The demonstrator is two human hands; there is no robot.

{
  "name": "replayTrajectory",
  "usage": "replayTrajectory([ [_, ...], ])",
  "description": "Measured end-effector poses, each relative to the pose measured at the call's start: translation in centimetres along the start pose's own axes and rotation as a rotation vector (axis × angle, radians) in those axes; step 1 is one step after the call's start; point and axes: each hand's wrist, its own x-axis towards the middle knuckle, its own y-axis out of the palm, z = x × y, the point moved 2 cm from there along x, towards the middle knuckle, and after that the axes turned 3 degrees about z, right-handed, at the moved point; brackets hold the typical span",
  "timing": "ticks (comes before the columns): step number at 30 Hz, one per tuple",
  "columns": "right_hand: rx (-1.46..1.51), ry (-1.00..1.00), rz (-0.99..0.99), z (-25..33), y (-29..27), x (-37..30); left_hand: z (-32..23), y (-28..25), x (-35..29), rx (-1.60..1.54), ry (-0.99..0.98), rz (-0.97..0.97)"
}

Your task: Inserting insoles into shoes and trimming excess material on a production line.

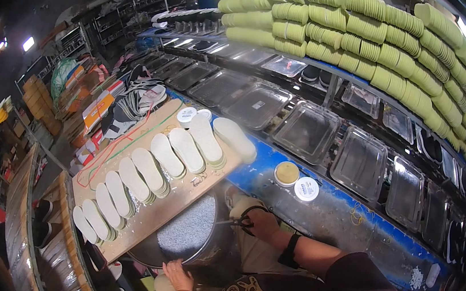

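Observation:
My right hand (264, 225) is closed around the black handles of a pair of scissors (245, 220), whose blades point left. Below the board, my left hand (178, 275) lies with its fingers stretched by the near rim of a round metal tub (211, 245). Pale grey-white granules (186, 227) fill the tub's inside. A pale flat piece (164, 287) shows beside the left hand; whether they touch I cannot tell. Stacks of cream shoe insoles (136, 179) stand in a slanting row on a wooden board (147, 216) just beyond the tub.
Two round tubs, one with a tan top (286, 173) and one white-lidded (306, 189), stand on the blue-edged bench (345, 216). Clear plastic trays (306, 131) line the rack behind, below stacked lime-green insoles (367, 23). Shoe uppers (140, 97) and boxes (99, 110) pile up at left.

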Motion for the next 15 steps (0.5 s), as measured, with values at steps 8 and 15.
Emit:
replayTrajectory([
  [8, -0.049, -0.039, -0.071, -0.10, 0.12, 0.11, 0.07, -0.08, 0.01, 0.001, 0.009, 0.000],
  [15, -0.081, -0.026, -0.060, -0.09, 0.33, 0.17, 0.04, -0.10, 0.00, 0.004, 0.027, -0.014],
])
